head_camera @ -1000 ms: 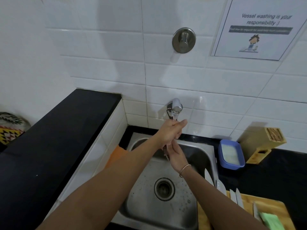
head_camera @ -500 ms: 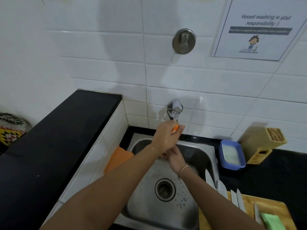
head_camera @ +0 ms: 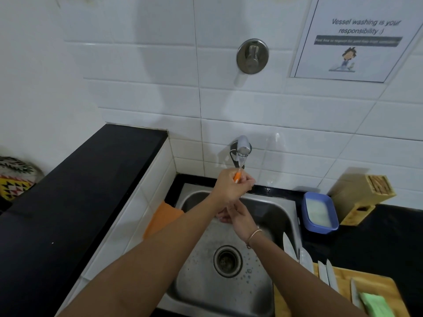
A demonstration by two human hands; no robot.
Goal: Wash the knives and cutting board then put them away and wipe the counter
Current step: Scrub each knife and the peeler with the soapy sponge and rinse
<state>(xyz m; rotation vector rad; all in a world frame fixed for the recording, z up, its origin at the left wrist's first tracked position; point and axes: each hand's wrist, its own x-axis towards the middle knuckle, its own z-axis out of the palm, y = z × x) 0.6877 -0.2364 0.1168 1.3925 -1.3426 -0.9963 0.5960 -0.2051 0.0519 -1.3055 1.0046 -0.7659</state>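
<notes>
Orange showed between my left hand's curled fingers: I gripped a knife handle right under the running tap. Just below it, my right hand pinched something I could not make out. Right of that hand, more knives lay on the cutting board.
</notes>
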